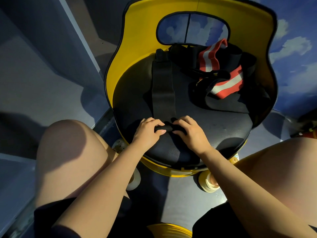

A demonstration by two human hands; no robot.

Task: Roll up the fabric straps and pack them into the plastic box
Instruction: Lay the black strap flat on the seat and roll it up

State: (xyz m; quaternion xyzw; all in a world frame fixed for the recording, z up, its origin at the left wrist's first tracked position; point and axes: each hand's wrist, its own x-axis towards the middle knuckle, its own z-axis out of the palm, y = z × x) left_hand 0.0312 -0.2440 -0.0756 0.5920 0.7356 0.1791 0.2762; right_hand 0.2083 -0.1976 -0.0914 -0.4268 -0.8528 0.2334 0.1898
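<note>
Left hand (148, 129) and right hand (187, 130) both pinch the rolled end of one black strap (163, 90). Its unrolled length runs straight away from them across the yellow chair's (137, 40) seat, equally near each hand. Two red-and-white straps (228, 83) lie tangled toward the chair's right. No box visible.
</note>
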